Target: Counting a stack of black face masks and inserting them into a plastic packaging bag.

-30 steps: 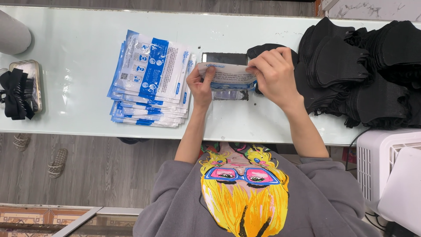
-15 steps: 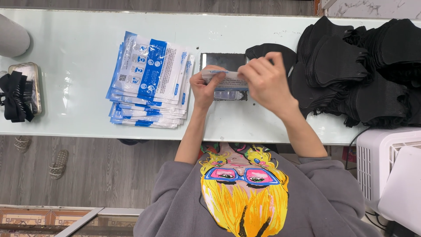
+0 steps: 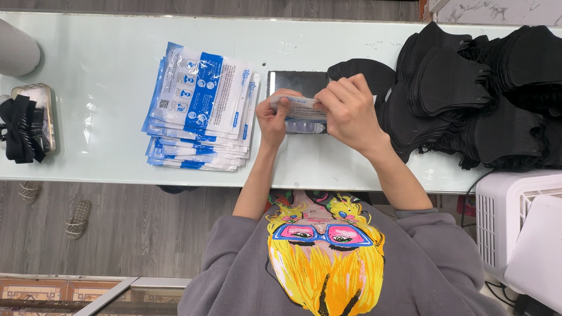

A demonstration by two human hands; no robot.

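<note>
My left hand and my right hand both grip one clear plastic pouch with blue print, held just above the white table. The pouch hovers over a dark flat pad on the table. A black fabric mask lies right behind my right hand. To the left of my left hand sits a fanned stack of filled white-and-blue pouches.
A big heap of black masks covers the table's right end. A small metal tray with black straps and a grey cylinder sit at the far left. A white appliance stands at the lower right, sandals on the floor.
My right hand has slid left along the pouch toward my left hand, and the pouch has come slightly nearer to my body. The stack and the mask heap are unmoved.
</note>
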